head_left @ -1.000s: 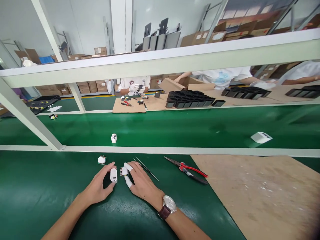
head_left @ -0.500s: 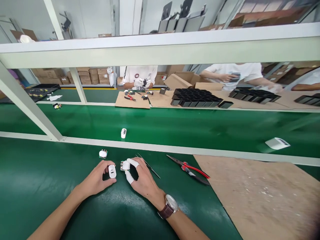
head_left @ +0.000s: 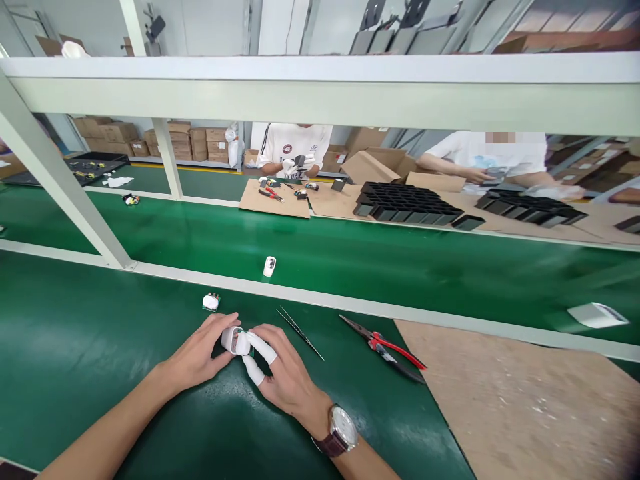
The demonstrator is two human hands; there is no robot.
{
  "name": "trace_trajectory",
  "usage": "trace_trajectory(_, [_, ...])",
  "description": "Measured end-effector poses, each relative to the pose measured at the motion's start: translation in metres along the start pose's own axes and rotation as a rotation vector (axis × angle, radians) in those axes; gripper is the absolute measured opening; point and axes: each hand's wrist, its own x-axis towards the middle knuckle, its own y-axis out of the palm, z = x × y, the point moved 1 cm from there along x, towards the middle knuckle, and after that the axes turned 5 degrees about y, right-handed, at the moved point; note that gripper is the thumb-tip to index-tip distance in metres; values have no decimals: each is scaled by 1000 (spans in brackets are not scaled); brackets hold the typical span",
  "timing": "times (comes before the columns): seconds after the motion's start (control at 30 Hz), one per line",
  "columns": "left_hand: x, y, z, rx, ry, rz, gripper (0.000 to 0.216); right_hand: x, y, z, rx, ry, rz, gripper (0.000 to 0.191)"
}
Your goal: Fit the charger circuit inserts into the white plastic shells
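My left hand (head_left: 203, 350) grips a white charger housing (head_left: 229, 339), its open end turned to the right. Between the thumb and index finger of my right hand (head_left: 280, 367), both in white finger cots, is a small circuit board (head_left: 243, 343) with a white pad on it. The board sits at the mouth of the housing; how deep it goes in I cannot tell. Behind my left hand lies a similar circuit board (head_left: 211, 302) with a white top. Metal tweezers (head_left: 301, 333) and red-and-black long-nose pliers (head_left: 383, 347) lie to the right of my right hand.
Beyond the pale rail (head_left: 300, 293), a white housing (head_left: 269, 267) and another white piece (head_left: 597, 315) lie on the green belt. A brown board (head_left: 525, 393) covers the right side. A shelf beam (head_left: 320, 97) crosses above. Co-workers handle parts opposite, near black trays (head_left: 407, 203).
My hands have come together, bringing the circuit board to the housing. The housing has turned so its open end faces the board. The camera view has shifted a little.
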Motion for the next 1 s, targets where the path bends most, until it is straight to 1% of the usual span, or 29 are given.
trace_trajectory(0.17, [-2, 3, 1, 13, -16, 5, 84, 1, -1, 1, -31, 14, 7, 65])
trace_trajectory(0.3, [-2, 4, 2, 26, -19, 11, 82, 1, -1, 1, -36, 25, 36, 65])
trace_trajectory(0.43, [-2, 3, 1, 46, 9, 8, 80, 1, -1, 2, -57, 31, 56, 62])
trace_trajectory(0.7, [1, 3, -4, 53, 4, -8, 78, 0, -2, 2, -75, 32, 98, 55])
trace_trajectory(0.77, [0, 4, -2, 35, -17, -3, 78, -2, -1, -1, -52, 31, 81, 54])
trace_trajectory(0.87, [-2, 7, 2, -49, -96, 60, 80, -2, -1, -5, 0, 1, 40, 47])
trace_trajectory(1.0, [-5, 11, 5, -127, -177, 132, 75, 0, 0, -3, 16, -3, 76, 31])
